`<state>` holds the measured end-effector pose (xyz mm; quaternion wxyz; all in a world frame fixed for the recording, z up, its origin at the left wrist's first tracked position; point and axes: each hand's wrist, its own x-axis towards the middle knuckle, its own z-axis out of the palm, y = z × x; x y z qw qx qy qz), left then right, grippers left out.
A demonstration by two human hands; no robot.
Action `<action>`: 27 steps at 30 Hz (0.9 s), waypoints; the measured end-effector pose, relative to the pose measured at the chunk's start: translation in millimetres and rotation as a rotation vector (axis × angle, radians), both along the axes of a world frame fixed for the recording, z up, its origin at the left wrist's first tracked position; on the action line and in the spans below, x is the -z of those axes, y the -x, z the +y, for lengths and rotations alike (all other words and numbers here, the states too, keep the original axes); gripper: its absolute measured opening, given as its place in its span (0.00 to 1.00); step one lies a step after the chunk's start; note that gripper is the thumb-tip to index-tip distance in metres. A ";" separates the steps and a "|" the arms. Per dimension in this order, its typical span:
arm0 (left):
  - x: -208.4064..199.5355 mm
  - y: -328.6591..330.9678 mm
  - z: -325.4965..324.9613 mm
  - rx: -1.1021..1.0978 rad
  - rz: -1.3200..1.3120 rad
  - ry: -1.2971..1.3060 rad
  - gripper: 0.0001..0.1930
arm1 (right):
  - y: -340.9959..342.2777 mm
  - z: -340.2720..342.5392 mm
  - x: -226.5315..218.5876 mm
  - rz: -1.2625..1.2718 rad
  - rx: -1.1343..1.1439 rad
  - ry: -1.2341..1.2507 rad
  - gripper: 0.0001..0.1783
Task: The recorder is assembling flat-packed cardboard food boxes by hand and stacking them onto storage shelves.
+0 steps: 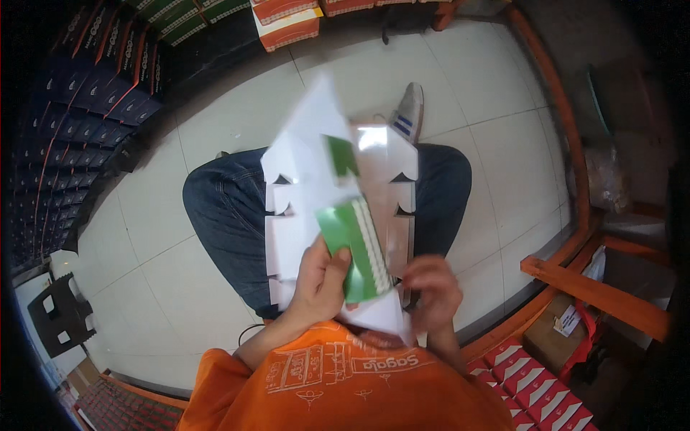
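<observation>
A partly folded cardboard box blank (366, 251), green with a white patterned stripe on its outside and white inside, is tilted over my lap. My left hand (323, 279) grips its green panel, thumb on top. The blank's long white flap (313, 129) points away from me, blurred. Beside the blank's lower right edge is my right hand (433, 291), its fingers bent and smeared by motion; whether they touch the card I cannot tell. Underneath, flat white box blanks (284, 248) with notched side tabs lie across my thighs.
Dark blue boxes (79, 122) are stacked at the left. Orange and white boxes (287, 25) stand at the far side. An orange frame (575, 287) runs along the right, near red and white boxes (532, 388). A black cut-out panel (61, 316) lies at lower left.
</observation>
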<state>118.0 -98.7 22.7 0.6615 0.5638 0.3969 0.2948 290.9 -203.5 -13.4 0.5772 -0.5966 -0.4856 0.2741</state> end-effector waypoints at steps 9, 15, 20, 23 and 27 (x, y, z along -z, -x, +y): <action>-11.6 -36.5 32.4 0.109 -0.099 -0.306 0.21 | -13.4 43.9 -55.1 -0.745 -0.027 -0.085 0.07; -26.1 -23.3 45.4 0.419 0.064 -0.416 0.30 | -0.5 60.4 -52.3 0.062 0.049 0.207 0.16; -34.2 22.4 43.4 0.479 0.068 -0.494 0.20 | 17.7 73.7 -24.7 0.322 0.203 -0.032 0.24; -41.7 51.7 48.2 0.339 0.136 -0.262 0.07 | -14.6 94.9 -38.3 0.063 -0.111 0.209 0.24; -35.3 67.8 59.3 0.224 0.138 -0.224 0.09 | 2.7 114.8 -39.1 -0.013 -0.450 0.353 0.21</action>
